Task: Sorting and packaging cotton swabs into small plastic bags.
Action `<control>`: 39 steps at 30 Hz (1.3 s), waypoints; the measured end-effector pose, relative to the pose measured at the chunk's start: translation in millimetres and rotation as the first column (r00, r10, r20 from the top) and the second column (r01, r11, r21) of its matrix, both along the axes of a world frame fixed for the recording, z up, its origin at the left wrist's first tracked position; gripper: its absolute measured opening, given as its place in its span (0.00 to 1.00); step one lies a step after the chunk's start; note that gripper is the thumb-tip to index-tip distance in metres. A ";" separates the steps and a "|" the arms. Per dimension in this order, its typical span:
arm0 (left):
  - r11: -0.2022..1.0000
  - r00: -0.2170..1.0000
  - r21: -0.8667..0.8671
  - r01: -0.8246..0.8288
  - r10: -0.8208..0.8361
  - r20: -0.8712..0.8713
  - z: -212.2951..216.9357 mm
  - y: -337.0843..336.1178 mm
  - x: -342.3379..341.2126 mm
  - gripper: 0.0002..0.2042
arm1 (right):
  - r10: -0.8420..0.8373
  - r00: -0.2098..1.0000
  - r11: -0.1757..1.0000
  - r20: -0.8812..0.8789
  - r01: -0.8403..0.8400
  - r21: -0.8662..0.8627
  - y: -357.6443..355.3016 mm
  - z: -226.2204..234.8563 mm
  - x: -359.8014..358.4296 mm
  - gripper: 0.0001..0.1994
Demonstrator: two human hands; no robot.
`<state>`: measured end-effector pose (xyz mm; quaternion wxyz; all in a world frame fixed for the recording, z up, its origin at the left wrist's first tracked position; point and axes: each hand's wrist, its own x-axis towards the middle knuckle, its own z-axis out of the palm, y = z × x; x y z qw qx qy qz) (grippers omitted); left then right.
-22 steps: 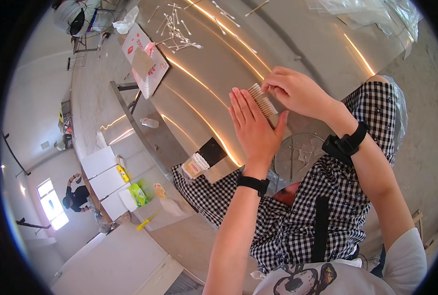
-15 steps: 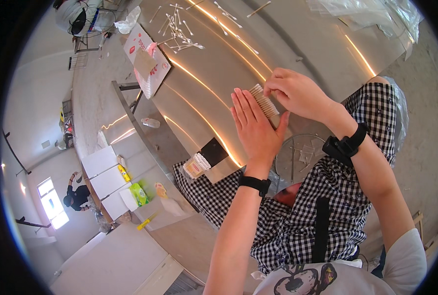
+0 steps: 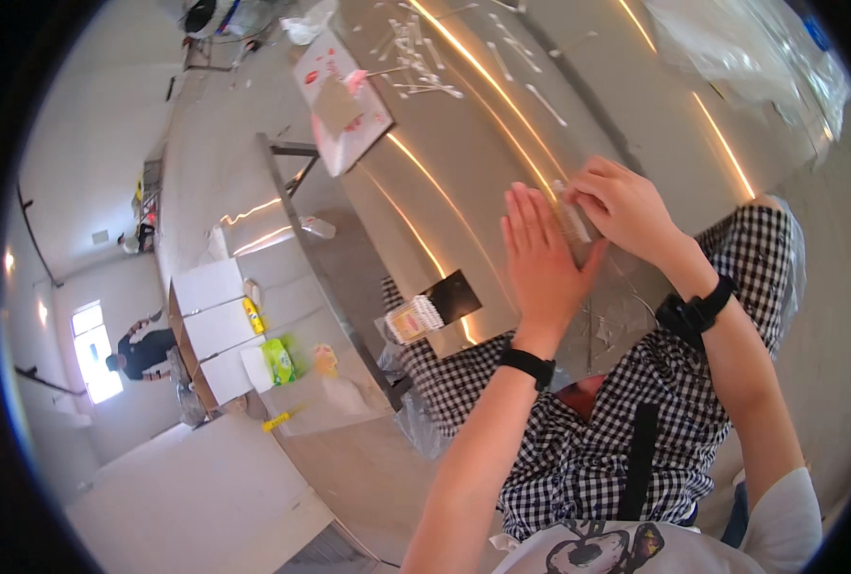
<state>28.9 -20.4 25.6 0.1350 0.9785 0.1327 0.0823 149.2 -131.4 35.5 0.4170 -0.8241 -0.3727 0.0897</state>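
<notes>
A row of cotton swabs (image 3: 569,220) lies side by side on the metal table, slightly blurred, between my two hands. My left hand (image 3: 548,263) rests flat, fingers stretched out along the row's left side and thumb apart at its near end. On the row's right side my right hand (image 3: 626,206) has its fingers curled and pinched together against the swabs. Whatever is between those fingertips is hidden. Several loose cotton swabs (image 3: 414,57) are scattered at the far side of the table.
A printed card (image 3: 354,143) with a brown piece on it lies at the far left. Near my left knee, a pack of swabs (image 3: 414,319) sits by a black square (image 3: 454,298). Clear plastic bags (image 3: 731,48) lie far right. Another person (image 3: 143,354) stands in the left background.
The whole view has shifted, so the table and its things appear farther right and partly lower. My left hand stays flat beside the swab row; my right hand stays pinched at its right side.
</notes>
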 end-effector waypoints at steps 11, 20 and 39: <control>0.989 0.983 -0.143 -0.035 0.060 0.175 -11.5 -4.1 -7.3 0.48 | -0.080 0.997 0.993 -0.006 0.079 -0.091 35.4 1.6 -5.7 0.05; 0.919 0.972 -0.393 0.030 0.066 0.227 -14.3 -13.4 -12.4 0.49 | -0.070 0.980 0.971 0.184 0.109 -0.211 26.4 -37.2 46.9 0.06; 0.238 0.710 -0.962 0.130 0.656 0.258 30.4 51.1 -67.1 0.30 | -0.068 0.851 0.935 0.520 0.236 -0.265 78.9 -8.0 -57.5 0.22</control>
